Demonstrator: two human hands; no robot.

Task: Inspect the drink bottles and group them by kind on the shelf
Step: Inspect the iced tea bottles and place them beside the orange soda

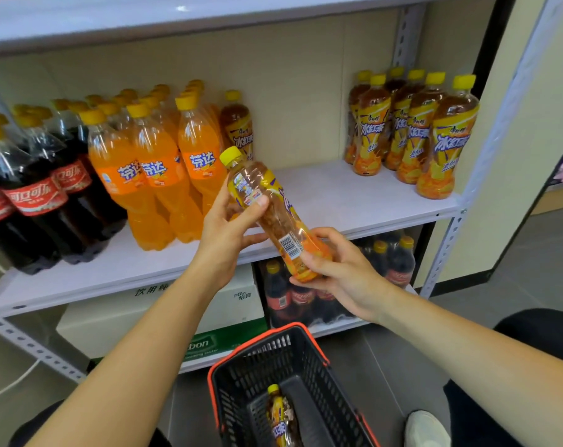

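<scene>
Iced tea bottle (pixel 273 217) held before shelf (pixel 322 195), axis tilted: cap up-left, base low-right. Left hand (pixel 228 230) grips upper body, right hand (pixel 341 272) grips base. Matching iced tea group (pixel 412 133) stands far right; right hand nearer.

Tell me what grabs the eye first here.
Both hands hold a tilted iced tea bottle at centre, left hand near its neck, right hand at its base. Behind, orange soda bottles glow on the shelf at left; a matching tea group stands far right. A basket below holds a second bottle.
</scene>
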